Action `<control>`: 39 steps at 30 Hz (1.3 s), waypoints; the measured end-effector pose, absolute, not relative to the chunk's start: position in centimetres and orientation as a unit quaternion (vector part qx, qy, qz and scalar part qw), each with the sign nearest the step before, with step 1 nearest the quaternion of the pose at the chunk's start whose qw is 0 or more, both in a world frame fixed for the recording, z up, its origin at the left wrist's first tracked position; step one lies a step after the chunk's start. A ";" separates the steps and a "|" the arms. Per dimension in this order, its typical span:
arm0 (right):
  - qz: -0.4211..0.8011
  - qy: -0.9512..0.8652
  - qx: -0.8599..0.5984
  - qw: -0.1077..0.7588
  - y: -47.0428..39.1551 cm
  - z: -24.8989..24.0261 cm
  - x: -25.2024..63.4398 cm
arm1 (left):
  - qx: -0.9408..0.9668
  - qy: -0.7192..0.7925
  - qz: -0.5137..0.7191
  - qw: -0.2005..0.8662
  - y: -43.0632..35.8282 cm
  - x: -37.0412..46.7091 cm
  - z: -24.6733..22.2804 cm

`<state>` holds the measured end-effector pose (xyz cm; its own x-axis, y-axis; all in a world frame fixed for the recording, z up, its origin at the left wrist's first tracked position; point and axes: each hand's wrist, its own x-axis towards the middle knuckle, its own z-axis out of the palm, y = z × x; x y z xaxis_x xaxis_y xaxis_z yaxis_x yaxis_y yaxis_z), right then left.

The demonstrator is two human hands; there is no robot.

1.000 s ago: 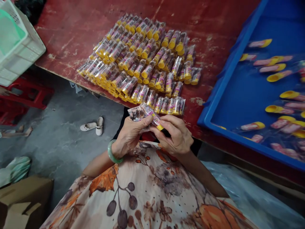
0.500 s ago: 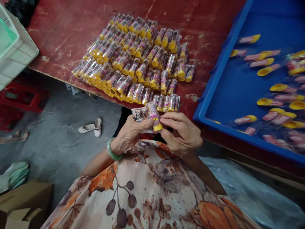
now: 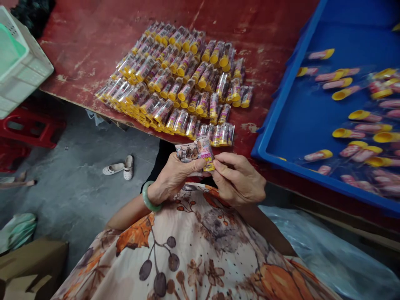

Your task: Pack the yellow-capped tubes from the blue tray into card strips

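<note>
My left hand (image 3: 175, 173), with a pale green bangle at its wrist, grips a small stack of printed labels (image 3: 186, 152) together with a small tube (image 3: 205, 153). The tube has a yellow end, and a pink-and-purple printed label covers its side. Its yellow end points down toward me. My right hand (image 3: 239, 177) pinches the tube's lower right edge between thumb and fingers. Just beyond my hands, many similar labelled tubes (image 3: 175, 89) in clear wrapping lie in rows and layers, yellow ends toward me.
The tubes rest on a worn red table (image 3: 259, 37). On the right stands a blue tray (image 3: 300, 108) with scattered unlabelled pink-and-yellow tubes (image 3: 340, 83). A white crate (image 3: 28, 71) is at the left, above a red stool (image 3: 31, 125). White clogs (image 3: 128, 166) and a cardboard box (image 3: 34, 266) are on the floor.
The tube has turned between my fingers, so more of its printed label faces me. My right fingertips have closed onto its edge. The view has shifted slightly.
</note>
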<state>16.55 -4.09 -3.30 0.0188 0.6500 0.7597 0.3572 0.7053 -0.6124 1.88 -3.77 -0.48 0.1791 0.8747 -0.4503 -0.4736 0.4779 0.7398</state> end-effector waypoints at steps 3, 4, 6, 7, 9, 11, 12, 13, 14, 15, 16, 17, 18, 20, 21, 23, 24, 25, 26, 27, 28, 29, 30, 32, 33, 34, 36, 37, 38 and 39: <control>0.100 -0.701 -0.374 0.598 -4.3 -3.6 16.8 | 0.223 0.441 0.461 0.737 -3.9 2.0 -0.6; 0.096 -0.705 -0.378 0.592 -4.4 -3.7 16.9 | 0.222 0.441 0.459 0.738 -3.9 2.0 -0.6; 0.091 -0.711 -0.380 0.585 -4.5 -3.9 17.1 | 0.223 0.443 0.458 0.738 -3.9 2.1 -0.8; 0.089 -0.712 -0.380 0.584 -4.5 -4.1 17.2 | 0.225 0.442 0.458 0.737 -3.9 2.1 -0.9; 0.084 -0.711 -0.379 0.586 -4.6 -4.3 17.3 | 0.231 0.436 0.460 0.738 -4.0 2.2 -1.0; 0.080 -0.712 -0.383 0.584 -4.8 -4.4 17.3 | 0.235 0.428 0.463 0.739 -4.0 2.2 -1.1; 0.079 -0.713 -0.387 0.579 -4.8 -4.4 17.4 | 0.235 0.428 0.464 0.740 -4.0 2.2 -1.1; 0.078 -0.714 -0.391 0.576 -4.9 -4.4 17.4 | 0.234 0.430 0.463 0.739 -4.1 2.2 -1.1; 0.076 -0.713 -0.395 0.574 -4.9 -4.5 17.3 | 0.234 0.434 0.461 0.738 -4.1 2.3 -1.1; 0.075 -0.713 -0.397 0.573 -5.0 -4.5 17.3 | 0.233 0.438 0.459 0.737 -4.1 2.3 -1.1; 0.075 -0.713 -0.397 0.573 -5.0 -4.5 17.3 | 0.232 0.442 0.457 0.736 -4.1 2.3 -1.1; 0.074 -0.713 -0.398 0.573 -5.0 -4.6 17.2 | 0.231 0.446 0.456 0.735 -4.1 2.3 -1.1; 0.074 -0.713 -0.399 0.572 -5.0 -4.6 17.2 | 0.230 0.450 0.455 0.733 -4.1 2.3 -1.1; 0.066 -0.715 -0.398 0.571 -4.7 -4.8 17.0 | 0.232 0.461 0.451 0.728 -4.1 2.3 -1.0; 0.058 -0.717 -0.397 0.570 -4.6 -4.9 17.0 | 0.234 0.467 0.446 0.727 -4.0 2.3 -0.9; 0.041 -0.727 -0.390 0.563 -4.3 -4.8 17.0 | 0.242 0.481 0.427 0.727 -3.9 2.1 -0.6; 0.037 -0.738 -0.383 0.554 -4.2 -4.8 17.1 | 0.251 0.487 0.420 0.724 -3.7 1.9 -0.3; 0.037 -0.749 -0.377 0.544 -4.1 -4.6 17.3 | 0.265 0.493 0.418 0.715 -3.5 1.6 -0.1; 0.039 -0.758 -0.372 0.535 -4.1 -4.4 17.5 | 0.290 0.501 0.419 0.700 -3.1 1.1 0.2; 0.045 -0.762 -0.371 0.529 -4.2 -4.3 17.8 | 0.325 0.513 0.421 0.673 -2.5 0.5 0.6; 0.054 -0.763 -0.374 0.525 -4.2 -4.1 18.1 | 0.368 0.529 0.423 0.637 -1.9 -0.1 0.9; 0.064 -0.758 -0.381 0.525 -4.3 -4.0 18.4 | 0.418 0.548 0.417 0.593 -1.0 -0.7 1.2; 0.073 -0.750 -0.391 0.528 -4.4 -4.0 18.7 | 0.472 0.568 0.397 0.545 -0.1 -1.2 1.5; 0.081 -0.734 -0.407 0.537 -4.5 -4.2 19.3 | 0.575 0.603 0.329 0.445 1.9 -1.7 2.0; 0.081 -0.729 -0.411 0.541 -4.5 -4.4 19.5 | 0.620 0.616 0.289 0.391 2.9 -1.6 2.1; 0.079 -0.725 -0.415 0.545 -4.5 -4.5 19.8 | 0.660 0.624 0.246 0.338 3.8 -1.3 2.1; 0.070 -0.719 -0.424 0.546 -4.6 -4.8 20.2 | 0.723 0.627 0.163 0.240 5.2 -0.4 1.7; 0.065 -0.718 -0.430 0.544 -4.7 -4.8 20.5 | 0.745 0.625 0.125 0.197 5.7 0.2 1.4; 0.058 -0.717 -0.437 0.540 -4.8 -4.8 20.8 | 0.763 0.620 0.089 0.161 6.0 0.7 0.9; 0.050 -0.715 -0.444 0.538 -4.9 -4.7 21.3 | 0.775 0.616 0.057 0.130 6.3 1.2 0.4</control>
